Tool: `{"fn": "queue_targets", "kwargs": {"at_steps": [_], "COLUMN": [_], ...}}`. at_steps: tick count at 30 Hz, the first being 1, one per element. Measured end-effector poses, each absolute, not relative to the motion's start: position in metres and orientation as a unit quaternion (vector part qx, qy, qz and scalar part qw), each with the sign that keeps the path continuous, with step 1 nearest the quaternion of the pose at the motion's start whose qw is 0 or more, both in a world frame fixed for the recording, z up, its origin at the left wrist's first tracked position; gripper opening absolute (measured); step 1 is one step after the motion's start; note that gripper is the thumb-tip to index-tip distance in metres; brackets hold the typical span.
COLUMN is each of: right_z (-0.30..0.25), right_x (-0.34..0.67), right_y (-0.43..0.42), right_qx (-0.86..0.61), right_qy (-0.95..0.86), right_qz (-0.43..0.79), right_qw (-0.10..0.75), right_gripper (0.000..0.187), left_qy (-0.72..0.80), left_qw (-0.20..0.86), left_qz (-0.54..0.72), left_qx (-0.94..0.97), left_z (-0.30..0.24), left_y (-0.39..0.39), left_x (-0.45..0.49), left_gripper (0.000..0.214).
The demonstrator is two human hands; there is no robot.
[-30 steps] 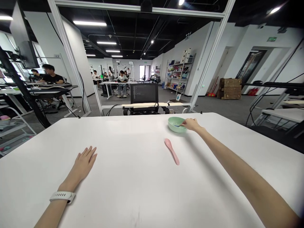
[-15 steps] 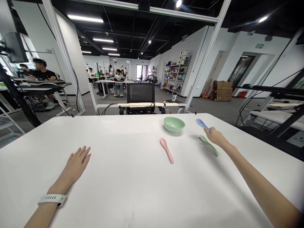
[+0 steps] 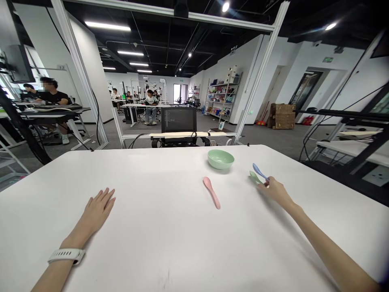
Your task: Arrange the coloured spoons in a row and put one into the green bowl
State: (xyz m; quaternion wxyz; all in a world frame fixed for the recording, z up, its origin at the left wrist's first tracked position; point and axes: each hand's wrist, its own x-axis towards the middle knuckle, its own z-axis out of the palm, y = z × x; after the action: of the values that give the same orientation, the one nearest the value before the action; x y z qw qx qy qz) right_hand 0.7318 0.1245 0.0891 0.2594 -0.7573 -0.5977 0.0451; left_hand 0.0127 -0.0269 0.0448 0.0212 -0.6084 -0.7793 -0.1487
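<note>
At the right of the head view, my right hand (image 3: 277, 191) is closed on the handle of a blue spoon (image 3: 259, 170), its bowl pointing away from me. A green spoon (image 3: 254, 177) lies just below it, its handle covered by the same hand; whether my fingers grip it too, I cannot tell. Left of these, a pink spoon (image 3: 212, 193) rests on the white table (image 3: 158, 227). Beyond it stands a green bowl (image 3: 221, 159). My left hand (image 3: 96, 210) lies flat on the table at the left, fingers stretched out, holding nothing.
The table's far edge runs behind the bowl, with a black office chair (image 3: 178, 120) beyond it. A metal frame (image 3: 263, 67) rises around the far side. Further back, several people sit at desks, and a shelf rack (image 3: 223, 97) stands by the wall.
My right hand has moved down and slightly toward me with the blue spoon, and now covers the green spoon's handle. My left hand, the bowl and the pink spoon have stayed put.
</note>
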Motion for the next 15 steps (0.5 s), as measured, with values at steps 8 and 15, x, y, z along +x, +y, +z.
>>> {"fn": "queue_targets", "kwargs": {"at_steps": [8, 15], "right_z": [0.085, 0.080], "right_x": [0.658, 0.640], "right_y": [0.096, 0.086], "right_qx": [-0.686, -0.687], "right_qy": [-0.657, -0.660], "right_qz": [0.126, 0.129], "right_qw": [0.286, 0.277], "right_gripper": [0.042, 0.036], "left_qy": [-0.781, -0.778], "left_qw": [0.026, 0.035], "left_qz": [-0.146, -0.148], "left_qx": [-0.606, -0.609], "left_z": [0.046, 0.045], "left_y": [-0.027, -0.026], "left_x": [0.013, 0.013], "left_gripper": [0.077, 0.073]}}
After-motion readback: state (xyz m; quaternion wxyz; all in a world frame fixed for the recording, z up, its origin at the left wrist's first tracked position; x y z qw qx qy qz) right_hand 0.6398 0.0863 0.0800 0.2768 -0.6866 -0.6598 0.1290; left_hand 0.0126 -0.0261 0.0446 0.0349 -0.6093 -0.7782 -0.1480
